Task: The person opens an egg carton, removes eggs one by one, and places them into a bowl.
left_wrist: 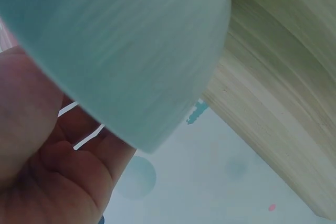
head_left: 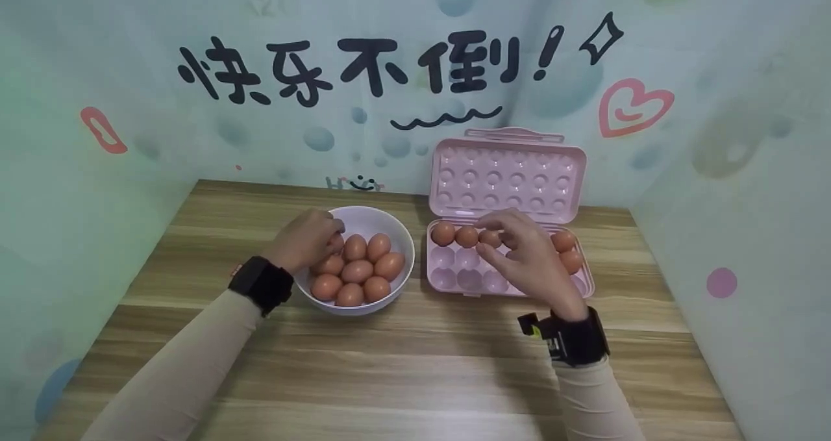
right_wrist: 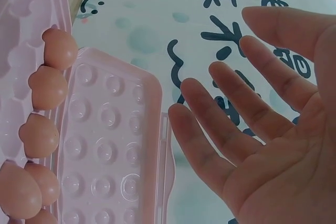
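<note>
My left hand (head_left: 308, 236) reaches over the left rim of a white bowl (head_left: 404, 233), fingers bent down at a brown egg (head_left: 335, 243). In the left wrist view the bowl's wall (left_wrist: 131, 56) hides the fingertips, so I cannot tell whether they grip that egg. Several more brown eggs (head_left: 357, 272) lie in the bowl. My right hand (head_left: 529, 259) hovers over a pink egg carton (head_left: 448, 290), its fingers spread and holding nothing in the right wrist view. Eggs (right_wrist: 48, 87) sit along the carton's back row, and one egg (head_left: 571, 262) sits in front at the right end.
The carton's dimpled lid (head_left: 506, 178) stands raised against the printed cloth backdrop (head_left: 292, 123). Bowl and carton stand side by side near the back of the wooden table (head_left: 389, 363). Side cloths (head_left: 746, 201) bound the table left and right.
</note>
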`<act>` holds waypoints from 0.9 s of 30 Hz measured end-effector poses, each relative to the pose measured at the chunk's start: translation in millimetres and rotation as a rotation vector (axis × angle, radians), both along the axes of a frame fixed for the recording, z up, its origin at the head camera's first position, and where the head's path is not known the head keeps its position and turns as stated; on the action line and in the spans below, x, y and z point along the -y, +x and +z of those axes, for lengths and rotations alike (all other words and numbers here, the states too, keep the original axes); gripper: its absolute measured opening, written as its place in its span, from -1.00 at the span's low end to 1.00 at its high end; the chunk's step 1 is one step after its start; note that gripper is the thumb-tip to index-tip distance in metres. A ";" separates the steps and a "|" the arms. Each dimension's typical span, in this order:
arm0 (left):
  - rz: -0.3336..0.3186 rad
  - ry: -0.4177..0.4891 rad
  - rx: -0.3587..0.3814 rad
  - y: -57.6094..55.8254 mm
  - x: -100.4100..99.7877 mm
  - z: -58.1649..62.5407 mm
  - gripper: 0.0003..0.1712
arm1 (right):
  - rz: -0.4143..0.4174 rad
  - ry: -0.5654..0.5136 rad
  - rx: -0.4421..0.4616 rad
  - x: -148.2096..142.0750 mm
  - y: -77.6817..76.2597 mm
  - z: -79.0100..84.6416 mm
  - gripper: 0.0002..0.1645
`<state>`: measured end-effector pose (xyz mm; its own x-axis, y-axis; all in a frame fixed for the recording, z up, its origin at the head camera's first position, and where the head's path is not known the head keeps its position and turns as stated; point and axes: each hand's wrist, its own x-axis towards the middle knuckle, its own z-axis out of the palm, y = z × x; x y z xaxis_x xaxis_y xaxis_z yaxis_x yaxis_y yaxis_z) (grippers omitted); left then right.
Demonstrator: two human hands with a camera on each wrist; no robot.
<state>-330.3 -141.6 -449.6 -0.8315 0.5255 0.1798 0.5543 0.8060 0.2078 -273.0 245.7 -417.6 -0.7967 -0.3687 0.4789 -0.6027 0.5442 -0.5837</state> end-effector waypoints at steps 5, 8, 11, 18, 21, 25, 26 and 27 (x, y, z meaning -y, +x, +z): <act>0.020 0.006 0.003 6.7 -2.9 3.2 -0.78 | -0.053 0.043 -0.027 -8.1 -2.4 0.9 -0.64; 0.029 0.014 -0.006 12.9 -5.0 6.9 -0.73 | -0.124 0.133 -0.058 -16.3 -5.5 -0.6 -0.61; 0.021 0.048 -0.014 20.0 -10.3 12.3 -0.69 | -0.178 0.211 -0.061 -26.5 -8.6 -2.5 -0.59; 0.008 0.117 0.033 39.3 -30.5 26.8 -0.64 | -0.198 0.288 -0.037 -45.0 -19.9 -18.0 -0.58; -0.010 0.119 0.028 46.1 -40.1 29.2 -0.68 | -0.174 0.348 -0.065 -48.0 -25.9 -27.8 -0.66; -0.024 0.149 0.006 53.7 -53.9 27.5 -0.71 | -0.145 0.413 0.035 -49.5 -33.7 -37.7 -0.64; -0.024 0.152 -0.002 55.5 -57.4 26.8 -0.69 | -0.154 0.432 0.074 -49.5 -35.3 -39.6 -0.63; -0.027 0.163 -0.003 57.4 -60.6 26.1 -0.68 | -0.164 0.446 0.116 -49.4 -36.6 -41.1 -0.63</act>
<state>-272.9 -81.1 -423.6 -0.8170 0.5112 0.2669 0.5760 0.7467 0.3328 -309.6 295.1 -458.7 -0.9002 -0.3828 0.2078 -0.4329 0.8389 -0.3300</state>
